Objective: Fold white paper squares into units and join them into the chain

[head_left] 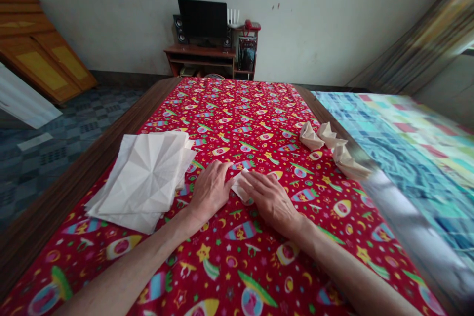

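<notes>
Both my hands rest on a red patterned tablecloth, pressing down a small folded white paper piece between them. My left hand lies flat beside it, fingers together, fingertips touching the paper's left edge. My right hand covers the paper's right part, fingers stretched flat over it. A stack of creased white paper sheets lies just left of my left hand.
Three folded paper shapes sit near the table's right edge. A brown wooden table rim runs along the left. A patchwork-covered surface adjoins on the right. A desk with a monitor stands against the far wall.
</notes>
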`<state>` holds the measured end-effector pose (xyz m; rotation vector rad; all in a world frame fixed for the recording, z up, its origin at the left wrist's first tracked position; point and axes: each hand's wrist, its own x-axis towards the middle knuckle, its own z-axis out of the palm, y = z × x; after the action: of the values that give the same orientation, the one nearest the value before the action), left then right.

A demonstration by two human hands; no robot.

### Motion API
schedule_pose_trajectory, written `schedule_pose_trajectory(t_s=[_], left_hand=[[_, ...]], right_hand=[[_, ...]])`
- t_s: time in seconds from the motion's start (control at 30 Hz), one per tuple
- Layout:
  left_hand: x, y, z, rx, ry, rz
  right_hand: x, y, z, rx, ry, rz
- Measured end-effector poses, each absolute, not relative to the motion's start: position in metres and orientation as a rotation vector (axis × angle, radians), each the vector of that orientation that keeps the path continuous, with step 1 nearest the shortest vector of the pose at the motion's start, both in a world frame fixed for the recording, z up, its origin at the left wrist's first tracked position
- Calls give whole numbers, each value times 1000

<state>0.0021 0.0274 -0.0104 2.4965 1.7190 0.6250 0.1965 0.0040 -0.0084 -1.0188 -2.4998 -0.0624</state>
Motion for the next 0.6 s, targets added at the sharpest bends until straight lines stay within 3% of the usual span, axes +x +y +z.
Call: schedule_pose_trajectory(t_s=[0.6], left_hand=[[7,22,-3,2418,1589,663]], right_hand=[[194,2,-3,-1177,-2263,304]])
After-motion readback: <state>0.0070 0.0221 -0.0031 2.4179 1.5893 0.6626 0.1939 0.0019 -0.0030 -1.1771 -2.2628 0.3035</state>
